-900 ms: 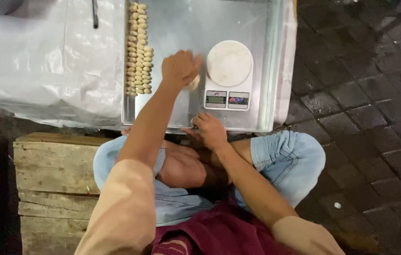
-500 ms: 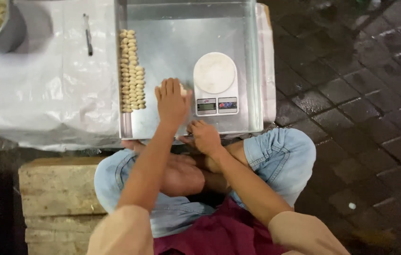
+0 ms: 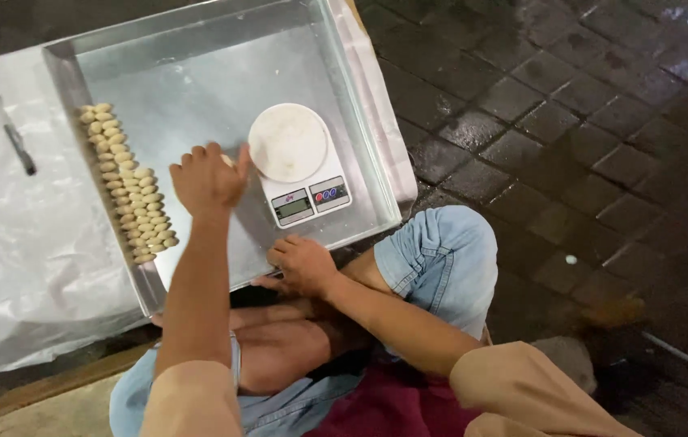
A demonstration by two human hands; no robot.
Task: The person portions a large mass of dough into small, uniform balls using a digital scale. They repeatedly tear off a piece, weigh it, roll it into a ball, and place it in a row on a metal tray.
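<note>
Dark wet paving stones [image 3: 571,121] fill the right of my view; on the left, a crinkled white plastic sheet [image 3: 20,259] lies under a large shallow square metal tray [image 3: 198,73]; a dark pen [image 3: 14,144] rests on the sheet, well apart from the tray's left wall. Inside the tray I see rows of small pale dough pieces [image 3: 129,186] along the left wall, and a white digital kitchen scale with a round platform [image 3: 295,162] near the front right. My left hand [image 3: 208,178] hovers over the tray floor between the rows and the scale, fingers curled around a small pale piece of dough [image 3: 227,160] that barely shows, just beside the platform; my right hand [image 3: 299,265] rests loosely curled on the tray's near rim, and I cannot tell whether it holds anything; blue denim knees [image 3: 441,259] sit below.
</note>
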